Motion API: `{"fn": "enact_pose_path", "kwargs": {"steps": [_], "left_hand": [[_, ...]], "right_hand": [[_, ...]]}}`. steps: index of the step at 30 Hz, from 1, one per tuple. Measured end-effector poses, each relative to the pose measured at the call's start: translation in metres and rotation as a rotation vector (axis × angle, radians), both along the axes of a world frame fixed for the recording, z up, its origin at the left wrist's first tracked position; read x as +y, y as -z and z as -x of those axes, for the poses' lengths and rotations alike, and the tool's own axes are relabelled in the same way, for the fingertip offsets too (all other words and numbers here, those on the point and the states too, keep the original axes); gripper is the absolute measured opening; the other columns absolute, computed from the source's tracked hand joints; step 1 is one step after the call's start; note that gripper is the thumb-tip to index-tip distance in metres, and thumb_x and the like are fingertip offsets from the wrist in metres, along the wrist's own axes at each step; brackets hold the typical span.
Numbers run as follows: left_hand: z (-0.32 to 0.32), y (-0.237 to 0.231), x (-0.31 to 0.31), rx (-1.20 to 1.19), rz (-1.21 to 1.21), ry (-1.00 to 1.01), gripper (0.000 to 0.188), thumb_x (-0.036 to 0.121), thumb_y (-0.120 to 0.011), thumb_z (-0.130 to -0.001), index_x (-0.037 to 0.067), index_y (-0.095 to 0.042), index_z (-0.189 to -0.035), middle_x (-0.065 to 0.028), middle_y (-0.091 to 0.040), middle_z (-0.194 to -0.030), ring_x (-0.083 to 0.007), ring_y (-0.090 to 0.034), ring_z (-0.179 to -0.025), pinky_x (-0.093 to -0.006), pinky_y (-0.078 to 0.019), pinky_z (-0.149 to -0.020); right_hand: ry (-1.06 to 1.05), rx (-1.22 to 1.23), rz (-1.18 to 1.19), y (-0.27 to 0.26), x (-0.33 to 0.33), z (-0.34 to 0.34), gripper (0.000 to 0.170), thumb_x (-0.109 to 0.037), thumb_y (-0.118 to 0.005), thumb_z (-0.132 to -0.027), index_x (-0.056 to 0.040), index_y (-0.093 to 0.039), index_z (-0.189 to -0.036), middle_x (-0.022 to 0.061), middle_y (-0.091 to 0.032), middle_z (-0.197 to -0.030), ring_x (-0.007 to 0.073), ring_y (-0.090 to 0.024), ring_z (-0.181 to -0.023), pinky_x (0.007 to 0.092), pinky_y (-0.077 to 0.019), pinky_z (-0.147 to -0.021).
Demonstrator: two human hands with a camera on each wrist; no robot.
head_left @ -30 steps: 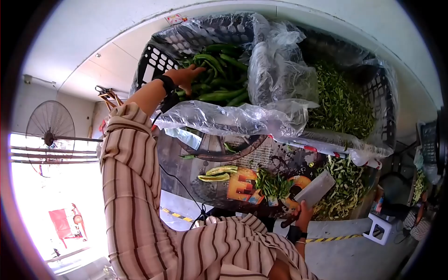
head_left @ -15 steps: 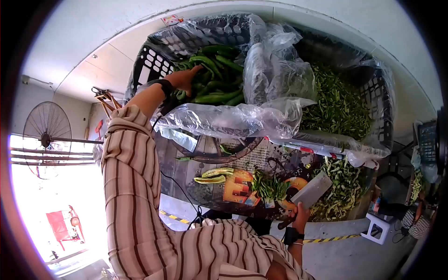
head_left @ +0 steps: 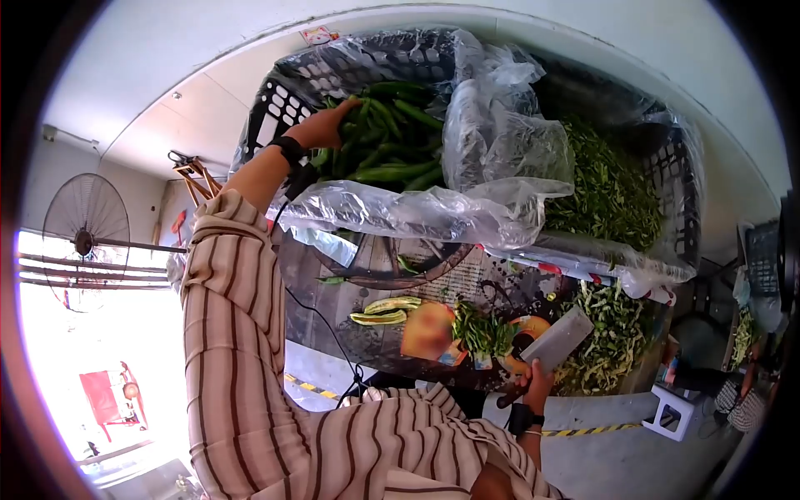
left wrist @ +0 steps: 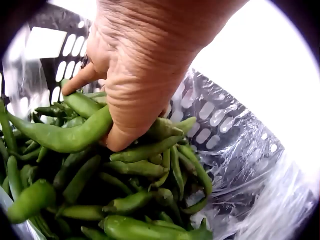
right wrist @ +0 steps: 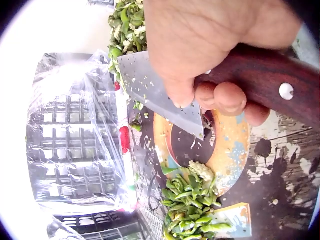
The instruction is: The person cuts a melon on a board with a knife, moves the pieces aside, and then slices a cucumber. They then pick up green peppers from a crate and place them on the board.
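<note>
In the head view my left hand (head_left: 321, 129) reaches down into the plastic-lined crate of long green chili peppers (head_left: 396, 172). Seen from the left wrist, its thumb and fingers close around a green chili pepper (left wrist: 67, 136), with more peppers under the palm. The other fingers are partly hidden behind the hand. My right hand (head_left: 540, 382) grips the dark wooden handle (right wrist: 270, 82) of a cleaver (head_left: 562, 337), thumb and a finger against the blade. Its blade lies over the board beside a heap of chopped peppers (head_left: 612, 333). A smaller pile of cut peppers (head_left: 479, 329) is to its left.
A second lined crate (head_left: 683, 179) full of cut peppers (head_left: 604, 187) stands at the right. Two pale-fleshed pepper pieces (head_left: 387, 310) lie left on the printed tabletop (head_left: 333, 300). A cable (head_left: 321, 321) hangs by the left sleeve. A white stool (head_left: 669, 412) stands at the right.
My left hand has dipped deeper among the peppers, then come up slightly with its fingers around a pepper. The right hand keeps the cleaver at nearly the same place.
</note>
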State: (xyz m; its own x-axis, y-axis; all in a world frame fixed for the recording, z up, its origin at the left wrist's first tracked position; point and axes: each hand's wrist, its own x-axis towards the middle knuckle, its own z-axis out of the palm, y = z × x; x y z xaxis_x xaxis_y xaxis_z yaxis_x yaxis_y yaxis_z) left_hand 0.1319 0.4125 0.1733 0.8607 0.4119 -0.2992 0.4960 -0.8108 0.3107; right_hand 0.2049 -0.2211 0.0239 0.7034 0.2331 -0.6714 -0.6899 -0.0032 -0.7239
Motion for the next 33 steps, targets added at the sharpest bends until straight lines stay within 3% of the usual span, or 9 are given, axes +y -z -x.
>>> {"fn": "enact_pose_path", "kwargs": {"steps": [4,9,10,14,20,23,28,30,33], "left_hand": [[0.003,-0.031,0.009,-0.339,-0.097,-0.085,0.085,0.007,-0.067,-0.059,0.016,-0.025,-0.133,-0.0232,-0.056,-0.102,-0.0368,-0.055,-0.095,-0.0389,-0.0438,-0.079],[0.015,-0.093,0.004,-0.495,-0.084,-0.279,0.09,0.003,-0.066,-0.061,0.015,-0.02,-0.137,-0.0152,-0.057,-0.101,-0.023,-0.056,-0.09,-0.0319,-0.0467,-0.075],[0.021,-0.109,0.001,-0.526,-0.019,-0.358,0.091,0.006,-0.069,-0.059,0.017,-0.021,-0.136,-0.0176,-0.058,-0.102,-0.0281,-0.058,-0.09,-0.0342,-0.0459,-0.078],[0.062,-0.156,0.006,-0.842,0.285,-0.197,0.084,-0.005,-0.059,-0.069,0.02,-0.018,-0.138,-0.0106,-0.051,-0.114,-0.0228,-0.054,-0.096,-0.0324,-0.0484,-0.078],[0.13,-0.213,-0.058,-0.843,0.117,-0.208,0.078,0.005,-0.065,-0.074,0.018,-0.021,-0.137,-0.0079,-0.054,-0.111,-0.0189,-0.056,-0.096,-0.0316,-0.0488,-0.082],[0.158,-0.194,-0.099,-0.741,0.253,-0.238,0.076,0.001,-0.064,-0.072,0.014,-0.024,-0.135,-0.0071,-0.056,-0.106,-0.0173,-0.057,-0.093,-0.0303,-0.0498,-0.078],[0.18,-0.134,-0.19,-0.558,0.583,-0.391,0.089,-0.01,-0.063,-0.065,0.018,-0.019,-0.137,-0.0096,-0.054,-0.11,-0.0201,-0.057,-0.093,-0.0331,-0.0514,-0.078],[0.188,-0.099,-0.206,-0.428,0.436,-0.227,0.089,-0.01,-0.062,-0.064,0.018,-0.02,-0.137,-0.0098,-0.053,-0.111,-0.0218,-0.056,-0.095,-0.0334,-0.0513,-0.078],[0.185,-0.072,-0.239,-0.283,0.638,-0.259,0.088,-0.009,-0.062,-0.063,0.019,-0.021,-0.136,-0.0101,-0.058,-0.105,-0.0226,-0.056,-0.095,-0.0343,-0.0503,-0.079]], "right_hand": [[0.007,0.023,0.025,0.007,-0.005,0.0,0.021,-0.018,-0.055,-0.084,-0.0016,-0.042,-0.09,0.0013,-0.04,-0.057,0.0119,-0.039,-0.041,0.0299,-0.0392,-0.042],[-0.026,0.004,0.012,0.004,-0.003,-0.001,0.021,-0.019,-0.054,-0.084,-0.002,-0.042,-0.09,0.0008,-0.039,-0.057,0.0117,-0.038,-0.041,0.03,-0.0394,-0.041],[-0.003,-0.001,0.022,-0.002,0.001,0.0,0.021,-0.019,-0.054,-0.085,-0.0022,-0.042,-0.089,0.0007,-0.039,-0.057,0.0117,-0.038,-0.041,0.03,-0.0395,-0.041],[-0.021,-0.023,0.043,0.004,-0.002,-0.001,0.02,-0.019,-0.054,-0.085,-0.0026,-0.043,-0.089,0.0007,-0.039,-0.057,0.0116,-0.038,-0.041,0.0299,-0.0394,-0.041],[-0.014,-0.004,0.031,0.012,-0.005,-0.002,0.018,-0.018,-0.054,-0.085,-0.0044,-0.043,-0.088,0.0001,-0.039,-0.056,0.0116,-0.038,-0.04,0.0292,-0.0385,-0.04],[-0.054,-0.011,0.044,0.012,-0.006,-0.004,0.022,-0.022,-0.056,-0.085,-0.0085,-0.044,-0.074,-0.0002,-0.039,-0.054,0.012,-0.038,-0.039,0.0293,-0.0382,-0.039],[-0.046,-0.043,0.043,0.006,-0.001,-0.002,0.02,-0.02,-0.057,-0.084,-0.0058,-0.045,-0.093,-0.0005,-0.041,-0.057,0.0107,-0.038,-0.042,0.0286,-0.039,-0.042],[-0.041,-0.041,0.017,0.005,-0.001,-0.002,0.021,-0.02,-0.058,-0.083,-0.0055,-0.046,-0.091,-0.0006,-0.041,-0.058,0.011,-0.039,-0.043,0.0285,-0.0387,-0.042],[-0.045,-0.065,0.043,-0.001,0.002,0.0,0.023,-0.019,-0.058,-0.083,-0.005,-0.044,-0.095,-0.0003,-0.041,-0.059,0.0111,-0.038,-0.043,0.029,-0.0388,-0.043]]}}
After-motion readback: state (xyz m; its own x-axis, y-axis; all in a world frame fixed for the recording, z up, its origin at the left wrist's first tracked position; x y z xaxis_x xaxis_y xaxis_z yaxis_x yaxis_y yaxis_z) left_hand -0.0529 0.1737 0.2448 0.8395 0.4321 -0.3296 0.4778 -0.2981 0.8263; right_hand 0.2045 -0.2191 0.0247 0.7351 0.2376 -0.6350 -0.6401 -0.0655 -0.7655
